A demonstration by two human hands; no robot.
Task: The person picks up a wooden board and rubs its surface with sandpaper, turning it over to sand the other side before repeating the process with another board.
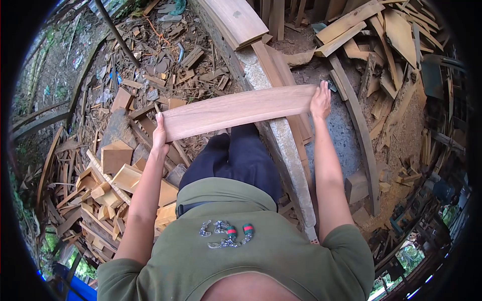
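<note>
A smooth, pale brown wooden board (238, 109) stretches across in front of my body, held at both ends. My left hand (159, 134) is closed around its left end, with the thumb at the upper corner. At the right end, my right hand (320, 102) grips the board, fingers over the far edge. The board tilts slightly, its right end higher in the view. It passes over a low concrete wall (283, 145), overlapping it in this view. More planks (286, 75) lie along the wall behind the board.
Stacked boards (236, 20) rest on the wall's far end. Wood offcuts (115, 158) are heaped at my left, and scrap bits (201, 65) litter the ground ahead. To the right lie a long curved plank (359, 130), piled slabs (396, 35) and sawdust (406, 145).
</note>
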